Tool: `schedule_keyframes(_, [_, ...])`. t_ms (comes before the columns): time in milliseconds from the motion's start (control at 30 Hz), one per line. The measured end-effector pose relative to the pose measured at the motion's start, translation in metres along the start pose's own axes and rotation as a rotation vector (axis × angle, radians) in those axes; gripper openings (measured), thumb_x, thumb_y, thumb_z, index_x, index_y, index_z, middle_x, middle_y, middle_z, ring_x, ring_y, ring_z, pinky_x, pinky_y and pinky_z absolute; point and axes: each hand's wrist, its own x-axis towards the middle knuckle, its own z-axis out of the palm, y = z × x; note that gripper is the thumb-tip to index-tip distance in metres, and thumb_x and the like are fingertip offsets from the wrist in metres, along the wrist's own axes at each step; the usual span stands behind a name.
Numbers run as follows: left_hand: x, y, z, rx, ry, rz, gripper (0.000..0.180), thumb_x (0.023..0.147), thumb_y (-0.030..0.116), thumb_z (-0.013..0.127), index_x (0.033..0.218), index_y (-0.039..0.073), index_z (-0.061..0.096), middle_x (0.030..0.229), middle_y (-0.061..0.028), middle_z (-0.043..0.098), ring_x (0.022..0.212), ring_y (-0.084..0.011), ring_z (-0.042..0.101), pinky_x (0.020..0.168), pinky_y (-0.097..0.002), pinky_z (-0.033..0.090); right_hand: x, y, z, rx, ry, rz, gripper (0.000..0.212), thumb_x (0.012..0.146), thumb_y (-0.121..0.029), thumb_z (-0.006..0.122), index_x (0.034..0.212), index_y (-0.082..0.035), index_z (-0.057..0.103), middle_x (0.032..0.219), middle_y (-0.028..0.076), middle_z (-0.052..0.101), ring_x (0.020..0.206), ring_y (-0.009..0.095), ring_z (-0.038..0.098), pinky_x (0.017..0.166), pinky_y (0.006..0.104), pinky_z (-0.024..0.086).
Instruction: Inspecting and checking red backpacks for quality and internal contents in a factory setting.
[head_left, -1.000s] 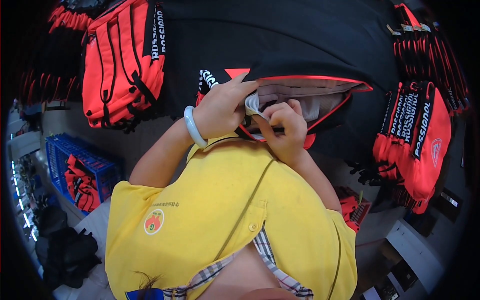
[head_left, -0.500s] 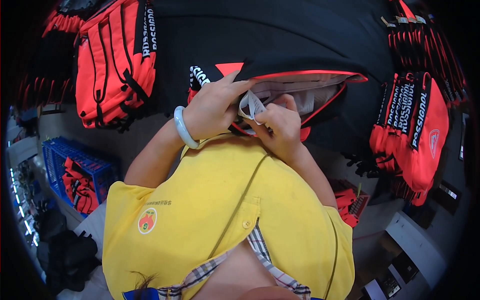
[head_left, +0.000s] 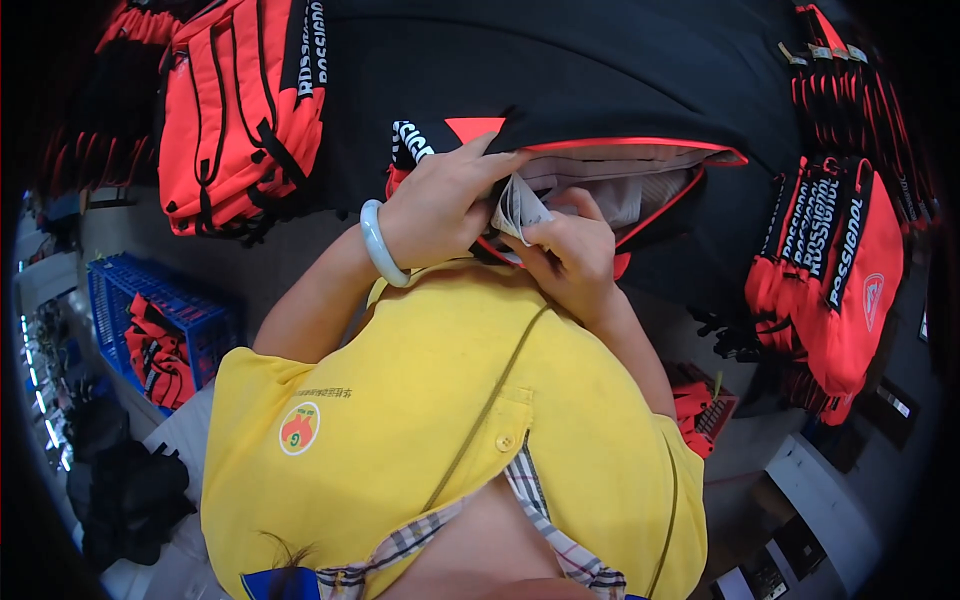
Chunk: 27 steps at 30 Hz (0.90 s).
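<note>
Pinching a folded white label [head_left: 522,210] in the L part of the bag's mouth, the R hand [head_left: 572,243] is clamping its edge btwn thumb & fingertips. The L hand [head_left: 437,205], w/ a pale bangle [head_left: 375,243] on the wrist, is curling right beside the label; can't tell if its fingertips are gripping too, b/c they're partly hidden. The black-and-red bag [head_left: 630,144] is lying on the black-covered table [head_left: 430,60], close up to the yellow shirt [head_left: 400,350], its red-edged mouth gaping & pale lining [head_left: 575,168] showing. Progress-wise, the bag is prob. nearing finished form, since edging & lining are looking in place; handling of the label is apparently midway, & the mouth isn't closing yet. Can't tell if the label is hanging loose or sewn in. Around it, a red backpack [head_left: 225,110] is lying at upper L, more red-and-black bags [head_left: 850,290] are bunching together at R, & a blue crate [head_left: 215,340] is holding red pcs [head_left: 155,350]: poss. same batch, but nothing is showing which are done vs. left.
</note>
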Motion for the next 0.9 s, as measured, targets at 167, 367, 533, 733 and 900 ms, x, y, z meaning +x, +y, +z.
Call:
schedule_keyframes(167, [0.001,0.002,-0.004,-0.023,-0.045,-0.044,0.051,0.071,-0.007,0.056,0.122,-0.002,0.055,0.102,-0.0221,0.057,0.073,-0.0357,0.061,0.068,-0.0355,0.049,0.002,-0.002,-0.002,0.008,0.009,0.034,0.028,0.070,-0.001,0.078,0.072,-0.009,0.051,0.055,0.004,0.051,0.048,0.024,0.054,0.065,0.0360,0.046])
schedule_keyframes(367, [0.011,-0.016,0.006,-0.009,0.170,-0.067,0.026,0.086,0.008,0.062,0.110,-0.003,0.061,0.093,-0.0189,0.059,0.080,-0.0336,0.061,0.070,-0.0336,0.048,-0.009,0.017,-0.005,0.463,0.498,0.830,0.014,0.090,0.002,0.047,0.102,-0.005,0.045,0.076,0.005,0.059,0.060,0.006,0.052,0.052,0.0188,0.041])
schedule_keyframes(533, [0.030,-0.032,0.001,0.054,0.257,-0.223,0.033,0.083,0.014,0.069,0.110,-0.004,0.063,0.089,-0.0170,0.062,0.078,-0.0280,0.063,0.073,-0.0328,0.049,-0.019,0.029,-0.021,0.445,0.472,0.747,0.014,0.092,0.004,0.045,0.103,-0.003,0.050,0.082,0.004,0.060,0.069,0.006,0.055,0.055,0.0181,0.043])
schedule_keyframes(733, [0.037,-0.036,0.002,0.185,0.367,-0.102,0.033,0.083,0.017,0.066,0.113,0.005,0.066,0.104,-0.0236,0.059,0.089,-0.0356,0.064,0.080,-0.0380,0.051,0.004,0.035,-0.041,0.271,0.420,0.618,0.015,0.089,0.004,0.052,0.102,-0.002,0.054,0.086,0.003,0.060,0.077,0.009,0.058,0.069,0.0212,0.046])
schedule_keyframes(900, [0.050,-0.017,-0.013,0.173,0.327,0.036,0.033,0.084,0.004,0.063,0.117,0.007,0.063,0.120,-0.0198,0.051,0.098,-0.0346,0.060,0.084,-0.0356,0.049,0.108,0.060,-0.085,-0.660,0.110,-0.112,0.052,0.075,-0.019,0.073,0.124,-0.009,0.057,0.122,0.015,0.060,0.113,0.032,0.057,0.089,0.0373,0.047])
